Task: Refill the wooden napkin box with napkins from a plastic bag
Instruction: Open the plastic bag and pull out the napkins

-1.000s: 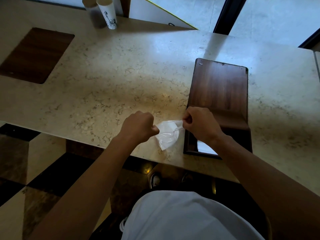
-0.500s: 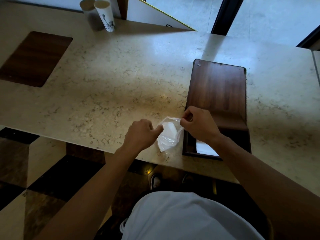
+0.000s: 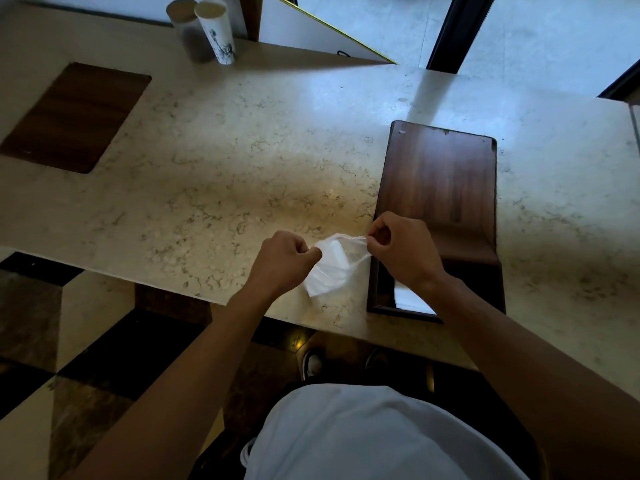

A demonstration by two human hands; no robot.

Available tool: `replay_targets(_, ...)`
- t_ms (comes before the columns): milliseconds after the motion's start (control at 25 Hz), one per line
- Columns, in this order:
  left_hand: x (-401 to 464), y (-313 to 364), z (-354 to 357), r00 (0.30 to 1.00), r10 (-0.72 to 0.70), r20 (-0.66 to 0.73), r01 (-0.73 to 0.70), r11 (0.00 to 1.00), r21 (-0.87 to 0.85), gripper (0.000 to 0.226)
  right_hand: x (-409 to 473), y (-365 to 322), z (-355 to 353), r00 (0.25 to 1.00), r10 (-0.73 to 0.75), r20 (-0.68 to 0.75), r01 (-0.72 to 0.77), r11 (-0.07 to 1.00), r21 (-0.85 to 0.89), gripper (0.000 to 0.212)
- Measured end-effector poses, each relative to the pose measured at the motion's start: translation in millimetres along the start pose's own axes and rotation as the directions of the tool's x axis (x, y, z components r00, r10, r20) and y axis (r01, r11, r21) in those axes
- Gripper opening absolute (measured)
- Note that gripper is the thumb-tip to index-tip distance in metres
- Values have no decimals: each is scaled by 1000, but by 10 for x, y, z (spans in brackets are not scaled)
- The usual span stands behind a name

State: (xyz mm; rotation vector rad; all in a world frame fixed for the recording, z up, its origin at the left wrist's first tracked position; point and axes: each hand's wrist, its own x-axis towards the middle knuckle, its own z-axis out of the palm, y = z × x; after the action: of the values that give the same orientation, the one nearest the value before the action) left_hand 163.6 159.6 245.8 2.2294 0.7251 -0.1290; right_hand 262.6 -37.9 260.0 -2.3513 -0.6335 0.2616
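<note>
A clear plastic bag (image 3: 334,268) with white napkins inside hangs just above the marble counter's near edge. My left hand (image 3: 282,259) pinches the bag's left rim and my right hand (image 3: 401,249) pinches its right rim, stretching the mouth between them. The dark wooden napkin box (image 3: 440,188) lies flat just right of the bag, its lid slid back toward the far side. White napkins (image 3: 410,299) show in the box's open near end, partly hidden by my right forearm.
The marble counter (image 3: 225,188) has a dark wooden inset panel (image 3: 74,114) at the far left. Two paper cups (image 3: 214,32) stand at the back edge. A slanted white board with a gold edge (image 3: 318,32) sits behind them. Checkered floor lies below.
Both hands stayed on the bag's rim, first drawing closer together, then pulling apart again so the bag's mouth is stretched wider. The box has not moved.
</note>
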Motion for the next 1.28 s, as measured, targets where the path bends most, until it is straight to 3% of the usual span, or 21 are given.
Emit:
replay_targets(200, -56, 63, 136, 1000, 19, 14, -18, 994, -109, 44, -63, -196, 76, 995, -94, -33, 96, 993, 62, 11)
replay_targets(280, -77, 97, 183, 999, 23, 23, -19, 990, -138, 46, -52, -294, 113, 989, -125, 77, 118, 990, 83, 12)
replay_targets(440, -101, 134, 190, 999, 48, 1, -47, 988, -148, 44, 39, -310, 179, 918, -1, 397, -11, 1000, 29, 24)
replay_targets(640, -208, 214, 192, 981, 166, 101, -138, 960, -243, 37, 105, -296, 215, 877, -73, 475, 68, 997, 29, 21)
replay_targets(720, -224, 201, 171, 978, 172, 116, -130, 943, -305, 43, 85, -251, 220, 892, -35, 450, -37, 988, 149, 27)
replay_targets(840, -184, 64, 148, 998, 58, -7, -57, 957, -284, 48, 66, -149, 159, 875, 54, 481, -255, 896, 363, 65)
replay_targets(1000, -16, -243, 112, 975, -183, -127, 152, 963, -222, 35, 59, -37, 8, 866, 123, 486, -396, 761, 514, 57)
replay_targets(1160, 133, -427, 54, 951, -309, 17, 297, 898, -324, 64, -21, 54, -141, 873, 68, 483, -389, 695, 604, 40)
replay_targets(1240, 145, -452, 3, 937, -294, 188, 349, 796, -495, 71, -72, 62, -240, 869, -6, 495, -383, 625, 680, 45)
replay_targets(1280, 140, -460, -19, 920, -241, 308, 385, 699, -603, 67, -101, 49, -292, 866, -42, 499, -379, 597, 707, 46)
